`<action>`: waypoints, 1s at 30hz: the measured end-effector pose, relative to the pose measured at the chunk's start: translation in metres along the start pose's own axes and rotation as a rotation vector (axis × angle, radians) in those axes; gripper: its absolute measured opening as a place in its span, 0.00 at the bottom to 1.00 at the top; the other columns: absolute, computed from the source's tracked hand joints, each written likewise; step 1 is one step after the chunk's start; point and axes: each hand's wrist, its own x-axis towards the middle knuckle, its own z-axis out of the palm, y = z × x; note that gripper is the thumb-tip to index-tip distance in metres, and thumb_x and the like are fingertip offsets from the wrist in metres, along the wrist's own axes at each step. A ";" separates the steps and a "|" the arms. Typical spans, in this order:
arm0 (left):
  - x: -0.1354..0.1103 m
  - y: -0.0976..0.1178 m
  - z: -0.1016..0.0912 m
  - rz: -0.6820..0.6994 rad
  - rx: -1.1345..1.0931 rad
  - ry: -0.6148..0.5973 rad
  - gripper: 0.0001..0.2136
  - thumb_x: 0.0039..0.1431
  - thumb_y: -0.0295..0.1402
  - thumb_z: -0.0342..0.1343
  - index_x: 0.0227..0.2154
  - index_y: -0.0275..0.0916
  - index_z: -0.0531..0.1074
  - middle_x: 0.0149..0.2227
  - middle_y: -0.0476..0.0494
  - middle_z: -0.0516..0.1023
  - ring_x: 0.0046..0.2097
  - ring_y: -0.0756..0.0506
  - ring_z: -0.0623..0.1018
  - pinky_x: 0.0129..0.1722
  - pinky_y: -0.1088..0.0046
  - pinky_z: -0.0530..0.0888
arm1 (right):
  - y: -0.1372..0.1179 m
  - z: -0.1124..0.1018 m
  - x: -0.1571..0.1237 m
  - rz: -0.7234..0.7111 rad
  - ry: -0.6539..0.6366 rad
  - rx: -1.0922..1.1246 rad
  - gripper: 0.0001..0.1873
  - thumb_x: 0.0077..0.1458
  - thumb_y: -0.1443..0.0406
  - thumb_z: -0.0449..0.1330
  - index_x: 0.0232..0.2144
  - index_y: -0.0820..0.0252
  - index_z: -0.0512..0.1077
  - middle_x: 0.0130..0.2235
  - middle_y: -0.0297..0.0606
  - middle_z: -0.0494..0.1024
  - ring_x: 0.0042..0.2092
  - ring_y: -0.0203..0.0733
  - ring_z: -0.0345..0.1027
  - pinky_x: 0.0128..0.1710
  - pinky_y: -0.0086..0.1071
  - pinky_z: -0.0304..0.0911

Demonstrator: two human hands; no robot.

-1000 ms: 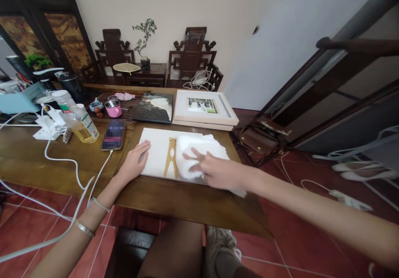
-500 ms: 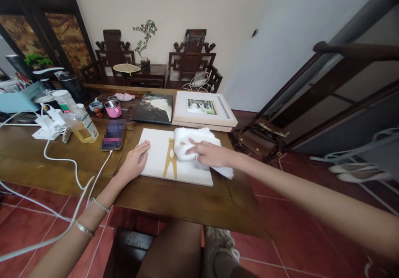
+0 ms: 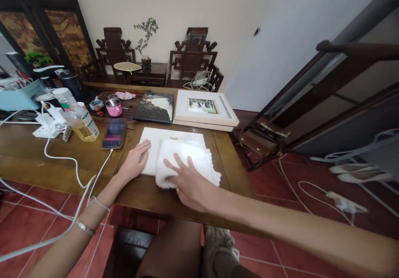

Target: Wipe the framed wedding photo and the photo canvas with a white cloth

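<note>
A flat white board (image 3: 150, 147) lies on the wooden table, its right and near parts largely hidden by a folded white towel (image 3: 183, 153). My right hand (image 3: 193, 182) presses on the towel from the near side, with its fingers spread over the cloth and the thumb at the near edge. Just beyond the towel's far edge shows a small bit of a tan shape (image 3: 173, 138) on the board. My left hand (image 3: 135, 159) rests on the board's left edge, fingers stretched out and holding nothing.
Behind the board lie a dark photo panel (image 3: 154, 107) and a light-framed picture (image 3: 204, 107). On the left are a phone (image 3: 114, 134) on a cable, an oil-coloured bottle (image 3: 84, 126), a power strip (image 3: 48, 124) and a pink cup (image 3: 114, 107). The table's front edge (image 3: 149, 207) is close.
My right hand has slid the towel nearer and leftward over the board, spreading its fingers. The tan shape is now mostly covered. My left hand has stayed in place.
</note>
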 end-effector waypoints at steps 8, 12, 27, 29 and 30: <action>0.000 -0.001 0.000 0.009 0.013 0.002 0.18 0.61 0.31 0.45 0.50 0.33 0.72 0.56 0.35 0.71 0.60 0.41 0.67 0.62 0.55 0.62 | 0.007 -0.014 -0.006 -0.036 -0.072 0.114 0.30 0.48 0.75 0.52 0.55 0.61 0.68 0.67 0.46 0.49 0.66 0.64 0.32 0.60 0.64 0.39; 0.000 -0.001 0.000 0.004 0.012 0.002 0.18 0.61 0.32 0.45 0.50 0.35 0.72 0.56 0.36 0.71 0.60 0.41 0.67 0.61 0.55 0.62 | 0.053 -0.020 0.031 0.026 0.033 0.064 0.30 0.52 0.74 0.50 0.58 0.65 0.63 0.67 0.50 0.47 0.67 0.63 0.30 0.59 0.65 0.41; -0.001 -0.001 0.000 0.005 0.002 0.003 0.18 0.61 0.32 0.45 0.50 0.34 0.72 0.56 0.36 0.71 0.60 0.41 0.67 0.62 0.54 0.61 | -0.010 -0.002 0.008 0.036 -0.020 -0.086 0.26 0.52 0.70 0.53 0.55 0.62 0.68 0.66 0.51 0.49 0.65 0.69 0.34 0.59 0.65 0.40; -0.001 0.001 -0.001 0.003 0.002 -0.002 0.18 0.61 0.32 0.45 0.50 0.34 0.72 0.56 0.35 0.71 0.60 0.40 0.67 0.62 0.54 0.61 | -0.022 -0.004 -0.002 -0.008 -0.077 -0.039 0.25 0.52 0.69 0.53 0.54 0.62 0.70 0.67 0.49 0.49 0.65 0.69 0.35 0.59 0.65 0.40; -0.001 0.001 -0.001 0.002 0.003 -0.006 0.18 0.61 0.32 0.45 0.50 0.33 0.72 0.56 0.35 0.71 0.60 0.40 0.67 0.62 0.54 0.61 | -0.026 -0.006 -0.005 -0.019 -0.098 -0.017 0.25 0.51 0.69 0.53 0.53 0.61 0.71 0.66 0.49 0.50 0.65 0.69 0.36 0.59 0.65 0.40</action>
